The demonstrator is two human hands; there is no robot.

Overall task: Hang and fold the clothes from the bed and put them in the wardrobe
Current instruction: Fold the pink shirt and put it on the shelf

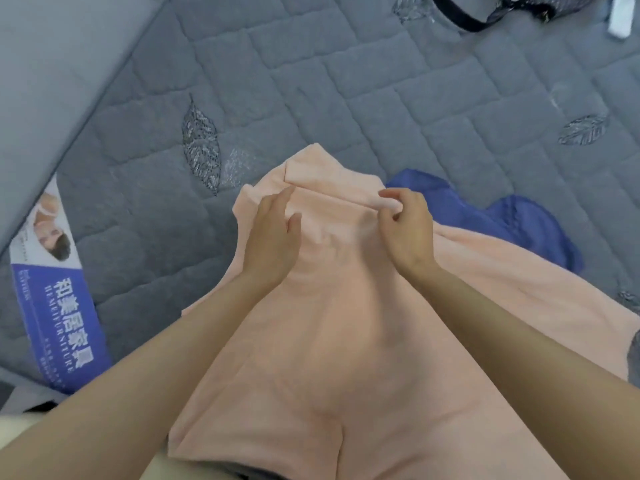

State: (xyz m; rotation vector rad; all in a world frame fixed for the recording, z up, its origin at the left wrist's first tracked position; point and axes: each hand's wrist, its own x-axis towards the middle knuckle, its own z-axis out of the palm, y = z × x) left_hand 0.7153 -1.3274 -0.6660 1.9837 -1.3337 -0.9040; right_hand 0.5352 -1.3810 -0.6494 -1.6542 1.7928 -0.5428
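A peach-pink garment point(339, 323) lies spread on the grey quilted mattress point(311, 81), running from the near edge up to a folded top end. My left hand point(273, 233) rests flat on the cloth near that fold, fingers straight. My right hand point(408, 226) has its fingers curled and pinches the folded edge of the garment. A blue garment point(519, 220) lies partly under the peach one, on its right.
A printed label point(52, 289) with blue and white panels is stuck on the mattress at the left. A dark bag with a black strap point(460, 15) and a white object point(620, 19) lie at the far right. A grey padded bed frame point(52, 64) borders the left side.
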